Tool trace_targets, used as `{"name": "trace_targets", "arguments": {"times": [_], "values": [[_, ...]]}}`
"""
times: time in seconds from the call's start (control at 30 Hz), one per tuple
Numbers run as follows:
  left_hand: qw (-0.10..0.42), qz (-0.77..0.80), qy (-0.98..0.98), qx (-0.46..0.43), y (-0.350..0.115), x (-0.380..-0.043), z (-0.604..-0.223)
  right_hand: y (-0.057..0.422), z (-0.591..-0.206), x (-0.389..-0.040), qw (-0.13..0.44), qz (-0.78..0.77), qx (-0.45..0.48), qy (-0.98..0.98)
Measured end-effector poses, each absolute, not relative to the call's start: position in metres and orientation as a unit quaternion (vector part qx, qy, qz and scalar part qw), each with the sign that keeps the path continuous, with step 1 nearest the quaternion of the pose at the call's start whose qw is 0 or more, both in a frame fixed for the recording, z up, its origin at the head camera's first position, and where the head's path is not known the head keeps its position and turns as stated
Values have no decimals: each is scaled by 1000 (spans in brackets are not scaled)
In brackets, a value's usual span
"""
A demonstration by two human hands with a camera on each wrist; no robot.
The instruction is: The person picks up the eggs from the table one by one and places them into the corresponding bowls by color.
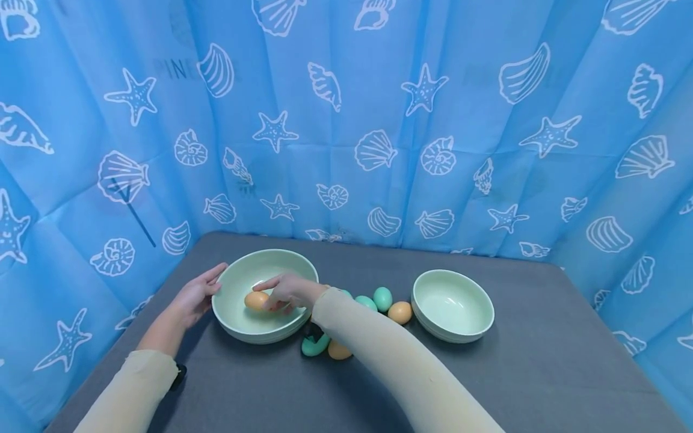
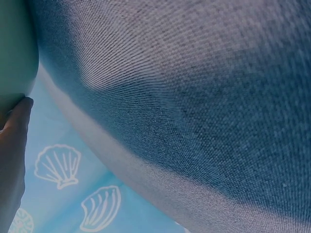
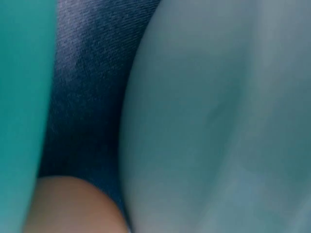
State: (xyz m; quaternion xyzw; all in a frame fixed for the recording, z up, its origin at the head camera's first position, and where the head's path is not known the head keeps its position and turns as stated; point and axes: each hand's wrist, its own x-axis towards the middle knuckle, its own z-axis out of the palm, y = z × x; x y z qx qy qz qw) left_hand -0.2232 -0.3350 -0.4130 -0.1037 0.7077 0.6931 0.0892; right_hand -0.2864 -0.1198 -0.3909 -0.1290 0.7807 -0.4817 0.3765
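A large pale green bowl (image 1: 260, 329) stands on the left half of the table. My left hand (image 1: 196, 296) holds it at its left rim; in the left wrist view a finger (image 2: 18, 116) lies against the bowl's outer wall (image 2: 17, 53). Reaching in over the right rim, my right hand (image 1: 292, 290) has thumb and fingers around an orange-brown egg (image 1: 255, 300) low inside the bowl. The right wrist view shows the bowl's wall (image 3: 189, 116) up close, beside a green surface (image 3: 22, 97) and a brown egg (image 3: 75, 206).
Right of the large bowl, green eggs (image 1: 382, 299) and brown eggs (image 1: 400, 313) lie loose, some hidden by the right sleeve (image 1: 390, 355). A smaller pale green bowl (image 1: 452, 304) stands farther right on the grey table (image 1: 541, 361). A blue curtain (image 1: 346, 120) hangs behind.
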Motion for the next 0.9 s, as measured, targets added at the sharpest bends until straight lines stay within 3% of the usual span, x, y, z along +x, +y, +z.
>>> {"name": "trace_targets", "arguments": {"times": [0.43,0.9], "values": [[94,697,703,-110,-332,-221,-410,-117,-388,-287,418,-414,-134,797],[99,701,700,-98,-333,-219,-409,-110,-384,-287,408,-396,-138,811]]}}
